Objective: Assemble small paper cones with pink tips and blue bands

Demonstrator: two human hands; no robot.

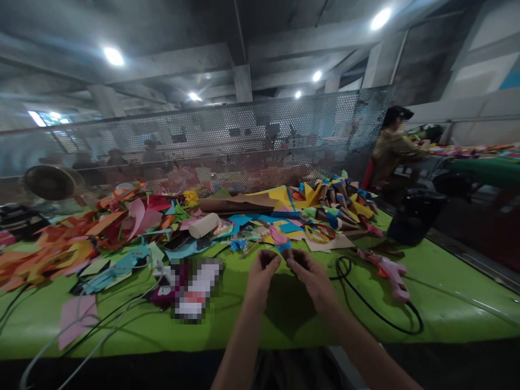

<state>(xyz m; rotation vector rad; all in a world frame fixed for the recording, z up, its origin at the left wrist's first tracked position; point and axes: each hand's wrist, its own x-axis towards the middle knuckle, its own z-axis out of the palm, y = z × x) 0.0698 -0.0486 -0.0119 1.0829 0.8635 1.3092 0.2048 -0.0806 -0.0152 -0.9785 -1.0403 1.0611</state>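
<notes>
My left hand and my right hand are raised together over the green table, fingers pinched. Between them they hold a small pink paper cone with a blue band, its tip pointing up and away. The left fingers curl near the cone's base; the right fingers pinch just beside it. A pink glue gun lies on the table to the right of my right hand, with a black cord looping from it.
Coloured paper scraps cover the far table, with a cardboard roll, scissors and a pile of finished cones. White cables trail left. A perforated metal screen stands behind. Another person sits at right.
</notes>
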